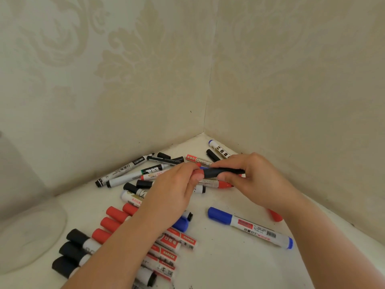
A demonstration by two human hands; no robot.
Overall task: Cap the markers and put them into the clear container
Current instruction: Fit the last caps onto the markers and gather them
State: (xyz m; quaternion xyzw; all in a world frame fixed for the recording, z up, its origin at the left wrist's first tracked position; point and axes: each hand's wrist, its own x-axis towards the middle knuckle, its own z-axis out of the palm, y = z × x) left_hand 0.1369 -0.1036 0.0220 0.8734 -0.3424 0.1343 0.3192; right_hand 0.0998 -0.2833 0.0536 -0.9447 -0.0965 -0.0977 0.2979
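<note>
Pale damask wallpaper (pixel 145 69) closed off the corner, and below it a white tabletop (pixel 218 257) carried the scatter of markers I was watching from my end. At the far left a clear container (pixel 29 232) sat on the surface, blurred and hard to read. Just right of it lay a row of black-capped markers (pixel 73 253) and then red-capped markers (pixel 112 222), side by side, partly under my left forearm. Further back a loose heap of slim black-and-white markers (pixel 125 172) lay against the wall.

My left hand (pixel 173 190) was curled, fingertips and thumb pinching the left end of a dark marker (pixel 220 172) held level above the heap. I could not tell whether that end was a cap or the barrel. My right hand (pixel 252 180) was curled too, fingers over the top and thumb beneath, gripping the marker's right part. Both hands met over it, almost touching.

Right of centre a blue-capped marker (pixel 250 227) with a white printed barrel lay alone on the table, apart from the hands.
</note>
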